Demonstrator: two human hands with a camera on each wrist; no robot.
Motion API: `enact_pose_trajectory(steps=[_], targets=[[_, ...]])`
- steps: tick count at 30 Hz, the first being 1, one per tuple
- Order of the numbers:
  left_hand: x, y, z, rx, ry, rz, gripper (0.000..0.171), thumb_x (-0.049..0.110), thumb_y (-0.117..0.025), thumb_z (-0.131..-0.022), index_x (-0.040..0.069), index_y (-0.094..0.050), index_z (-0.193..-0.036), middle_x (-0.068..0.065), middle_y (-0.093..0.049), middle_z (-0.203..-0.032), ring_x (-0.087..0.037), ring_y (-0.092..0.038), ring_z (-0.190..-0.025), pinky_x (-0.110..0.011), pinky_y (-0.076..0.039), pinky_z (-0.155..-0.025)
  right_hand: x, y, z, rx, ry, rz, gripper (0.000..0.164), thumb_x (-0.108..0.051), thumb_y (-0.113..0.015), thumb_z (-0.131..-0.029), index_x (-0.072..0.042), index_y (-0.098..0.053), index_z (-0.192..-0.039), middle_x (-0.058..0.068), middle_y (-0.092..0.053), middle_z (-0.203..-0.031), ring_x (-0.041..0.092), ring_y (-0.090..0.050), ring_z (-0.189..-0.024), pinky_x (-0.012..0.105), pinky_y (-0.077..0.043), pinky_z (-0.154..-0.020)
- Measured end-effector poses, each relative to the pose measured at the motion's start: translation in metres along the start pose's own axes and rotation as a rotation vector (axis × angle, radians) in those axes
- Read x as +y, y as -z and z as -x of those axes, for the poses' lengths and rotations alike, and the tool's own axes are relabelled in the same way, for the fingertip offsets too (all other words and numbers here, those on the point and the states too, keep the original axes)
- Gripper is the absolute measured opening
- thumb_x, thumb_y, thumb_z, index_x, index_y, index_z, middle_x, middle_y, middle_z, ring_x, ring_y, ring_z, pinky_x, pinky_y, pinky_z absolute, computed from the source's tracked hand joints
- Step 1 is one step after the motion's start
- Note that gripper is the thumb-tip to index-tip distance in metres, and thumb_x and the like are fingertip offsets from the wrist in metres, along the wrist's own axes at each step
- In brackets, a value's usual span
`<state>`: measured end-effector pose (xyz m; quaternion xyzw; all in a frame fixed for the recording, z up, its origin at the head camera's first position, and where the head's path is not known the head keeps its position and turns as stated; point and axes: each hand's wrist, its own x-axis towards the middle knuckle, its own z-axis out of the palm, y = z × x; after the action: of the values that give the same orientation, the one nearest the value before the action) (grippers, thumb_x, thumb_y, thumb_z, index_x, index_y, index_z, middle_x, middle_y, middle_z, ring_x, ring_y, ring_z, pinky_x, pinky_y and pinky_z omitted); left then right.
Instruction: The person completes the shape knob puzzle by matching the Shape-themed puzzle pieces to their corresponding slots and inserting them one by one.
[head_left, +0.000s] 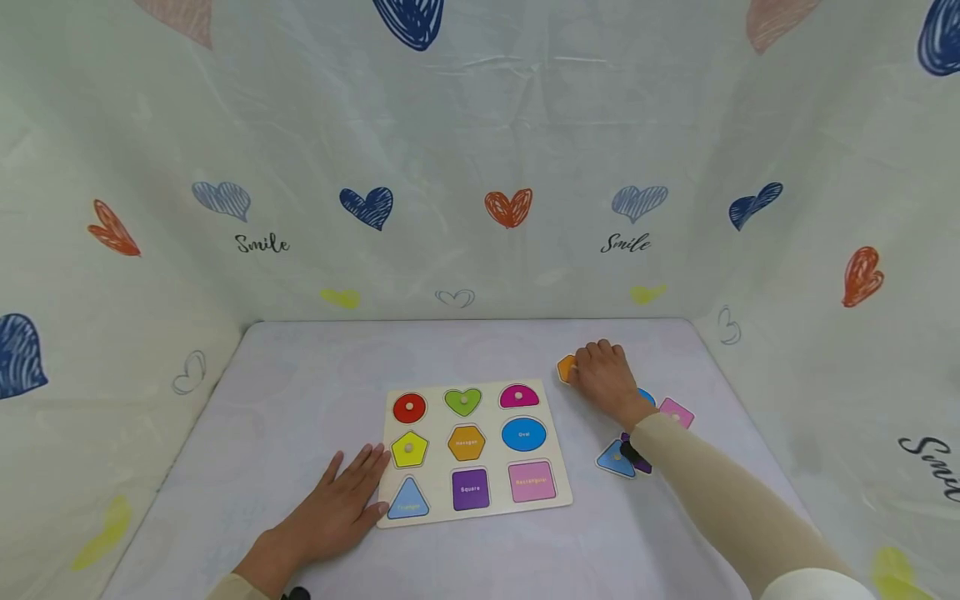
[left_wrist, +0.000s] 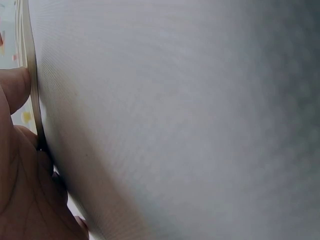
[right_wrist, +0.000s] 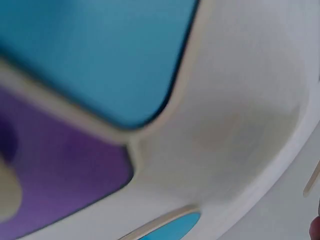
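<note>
A cream shape puzzle board (head_left: 438,479) lies on the table. Knobbed red circle (head_left: 409,408), green heart, magenta half-circle and yellow pentagon pieces sit in it; the hexagon, oval, triangle, square and rectangle spaces show printed colours. My left hand (head_left: 341,512) lies flat with fingers spread, its fingertips and thumb touching the board's left edge. Beyond the board's far right corner, my right hand (head_left: 606,379) pinches an orange hexagon piece (head_left: 566,367), mostly covered by the fingers. In the right wrist view, only a fingertip (right_wrist: 315,227) and a piece's tilted edge (right_wrist: 311,180) show.
Below my right forearm lie a blue triangle piece (head_left: 615,459) and a purple square piece (right_wrist: 75,170), partly overlapping. A blue oval piece (head_left: 647,397) and a pink rectangle piece (head_left: 677,412) lie near the right wrist. Heart-printed cloth (head_left: 465,258) surrounds the white table (head_left: 300,375).
</note>
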<state>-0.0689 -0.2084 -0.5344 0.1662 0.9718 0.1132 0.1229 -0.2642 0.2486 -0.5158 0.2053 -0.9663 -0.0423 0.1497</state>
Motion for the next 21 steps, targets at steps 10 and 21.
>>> enact_pose_trajectory(steps=[10,21], targets=[[0.0,0.001,-0.002,-0.011,0.006,0.004,0.08,0.052,-0.056,-0.105,0.009,-0.03,-0.167,-0.008,-0.03,-0.174,-0.032,-0.02,-0.164,-0.064,-0.008,-0.131,-0.04,0.01,0.0,-0.035,0.056,-0.009,0.033,-0.032,-0.075,-0.098,-0.002,-0.066,-0.11,0.01,-0.064,-0.096,0.029,-0.055,-0.099,0.044,-0.05,-0.088],[0.002,0.003,0.0,-0.017,0.012,0.015,0.082,0.053,-0.059,-0.103,0.009,-0.031,-0.167,-0.008,-0.03,-0.174,-0.032,-0.02,-0.164,-0.065,-0.008,-0.131,-0.084,0.016,0.002,-0.023,0.175,-0.008,0.028,-0.034,-0.07,-0.101,-0.007,-0.07,-0.11,0.007,-0.067,-0.101,0.024,-0.055,-0.099,0.04,-0.051,-0.09]])
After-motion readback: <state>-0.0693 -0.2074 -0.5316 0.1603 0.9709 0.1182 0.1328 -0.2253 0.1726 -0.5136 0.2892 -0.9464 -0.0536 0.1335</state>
